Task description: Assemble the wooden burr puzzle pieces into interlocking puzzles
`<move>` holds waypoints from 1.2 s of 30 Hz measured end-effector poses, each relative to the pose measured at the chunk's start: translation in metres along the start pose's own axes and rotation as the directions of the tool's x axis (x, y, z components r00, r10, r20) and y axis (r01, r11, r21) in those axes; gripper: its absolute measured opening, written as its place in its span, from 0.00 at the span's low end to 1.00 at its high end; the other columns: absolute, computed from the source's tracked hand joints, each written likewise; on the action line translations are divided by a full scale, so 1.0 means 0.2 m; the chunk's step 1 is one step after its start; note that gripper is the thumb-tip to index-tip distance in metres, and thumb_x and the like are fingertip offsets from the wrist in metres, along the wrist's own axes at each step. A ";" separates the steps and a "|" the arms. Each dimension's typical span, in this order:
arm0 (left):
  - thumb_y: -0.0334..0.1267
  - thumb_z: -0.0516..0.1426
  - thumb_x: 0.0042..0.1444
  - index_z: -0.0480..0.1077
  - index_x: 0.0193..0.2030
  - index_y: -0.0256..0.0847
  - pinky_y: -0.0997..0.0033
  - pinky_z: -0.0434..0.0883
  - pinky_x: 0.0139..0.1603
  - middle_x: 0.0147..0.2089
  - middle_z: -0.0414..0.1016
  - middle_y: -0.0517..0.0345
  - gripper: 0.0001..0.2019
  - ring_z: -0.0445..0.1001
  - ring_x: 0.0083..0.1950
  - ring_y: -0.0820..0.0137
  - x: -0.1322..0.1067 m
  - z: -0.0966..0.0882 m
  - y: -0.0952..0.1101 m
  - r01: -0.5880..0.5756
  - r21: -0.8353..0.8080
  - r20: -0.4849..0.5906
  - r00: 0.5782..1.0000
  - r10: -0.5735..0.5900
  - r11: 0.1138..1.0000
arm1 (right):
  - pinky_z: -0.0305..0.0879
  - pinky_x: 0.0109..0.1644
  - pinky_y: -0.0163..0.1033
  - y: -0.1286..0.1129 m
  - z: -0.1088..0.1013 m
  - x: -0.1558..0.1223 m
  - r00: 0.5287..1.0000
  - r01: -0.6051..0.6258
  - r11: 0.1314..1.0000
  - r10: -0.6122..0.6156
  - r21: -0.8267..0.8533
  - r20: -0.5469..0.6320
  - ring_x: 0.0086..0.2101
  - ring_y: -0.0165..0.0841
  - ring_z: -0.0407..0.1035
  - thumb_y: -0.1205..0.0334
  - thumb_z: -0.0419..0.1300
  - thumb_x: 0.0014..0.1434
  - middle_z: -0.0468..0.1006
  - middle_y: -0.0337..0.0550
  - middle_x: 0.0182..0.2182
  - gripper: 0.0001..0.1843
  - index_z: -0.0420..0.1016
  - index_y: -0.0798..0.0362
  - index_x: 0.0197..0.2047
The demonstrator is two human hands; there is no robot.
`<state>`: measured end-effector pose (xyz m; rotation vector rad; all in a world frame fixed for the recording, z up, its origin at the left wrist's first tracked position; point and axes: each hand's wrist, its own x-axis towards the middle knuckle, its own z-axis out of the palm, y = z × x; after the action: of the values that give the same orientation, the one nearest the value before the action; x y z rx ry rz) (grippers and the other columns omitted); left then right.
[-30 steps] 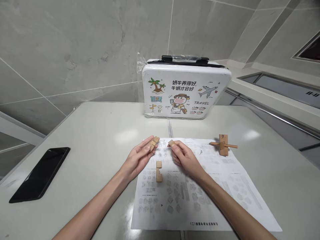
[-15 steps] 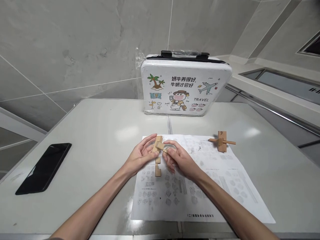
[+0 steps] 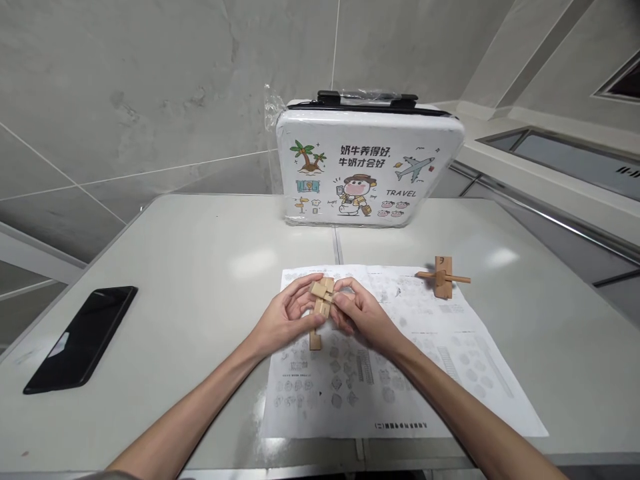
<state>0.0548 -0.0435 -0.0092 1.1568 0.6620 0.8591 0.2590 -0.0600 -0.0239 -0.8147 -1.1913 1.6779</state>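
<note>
Between my hands, above the printed sheet (image 3: 415, 407), is a cluster of light wooden puzzle blocks (image 3: 323, 288) set crosswise against each other. My left hand (image 3: 285, 317) wraps round its left side, with the thumb pressed near the lower end. From the right, my right hand (image 3: 363, 310) pinches the cluster with thumb and fingertips. Just below them a loose notched wooden block (image 3: 315, 341) lies on the sheet, its upper part hidden by my left thumb. How the held pieces interlock is too small to tell.
A white suitcase (image 3: 310, 200) with cartoon prints stands at the back. A black phone (image 3: 83, 340) lies at the left. On the sheet's upper right corner sits an assembled wooden cross-shaped puzzle (image 3: 444, 283). A wall (image 3: 175, 80) rises behind the table (image 3: 200, 253).
The held blocks have turned between my fingers, and the pieces now sit closer together in a cross shape. The view has shifted slightly.
</note>
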 end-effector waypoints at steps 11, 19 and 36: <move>0.37 0.73 0.55 0.64 0.70 0.45 0.71 0.75 0.43 0.58 0.75 0.44 0.38 0.81 0.45 0.67 -0.01 0.00 0.01 0.058 -0.048 0.019 0.998 -0.057 0.997 | 0.48 0.25 0.34 -0.03 0.00 -0.01 0.989 -0.077 0.988 0.058 -0.136 -0.135 0.19 0.27 0.52 0.42 0.64 0.67 0.63 0.27 0.18 0.20 0.69 0.49 0.36; 0.37 0.71 0.58 0.64 0.71 0.47 0.69 0.76 0.45 0.68 0.70 0.40 0.36 0.81 0.51 0.62 -0.02 0.00 0.02 0.049 -0.001 0.070 0.996 -0.049 0.999 | 0.61 0.32 0.37 -0.06 0.02 -0.03 0.983 -0.045 0.965 -0.004 -0.259 -0.186 0.26 0.32 0.67 0.44 0.65 0.66 0.74 0.35 0.24 0.18 0.71 0.49 0.34; 0.51 0.61 0.67 0.68 0.66 0.40 0.60 0.80 0.49 0.45 0.86 0.49 0.25 0.87 0.45 0.58 -0.02 0.07 0.04 0.084 0.157 -0.044 0.996 -0.078 0.984 | 0.53 0.32 0.39 -0.03 0.02 -0.03 0.982 0.026 0.810 -0.130 -0.586 -0.137 0.25 0.33 0.59 0.47 0.49 0.75 0.64 0.35 0.23 0.24 0.62 0.48 0.28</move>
<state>0.0625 -0.0532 0.0025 1.2494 0.8148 0.7721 0.2603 -0.0666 -0.0167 -1.2355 -1.6203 1.1394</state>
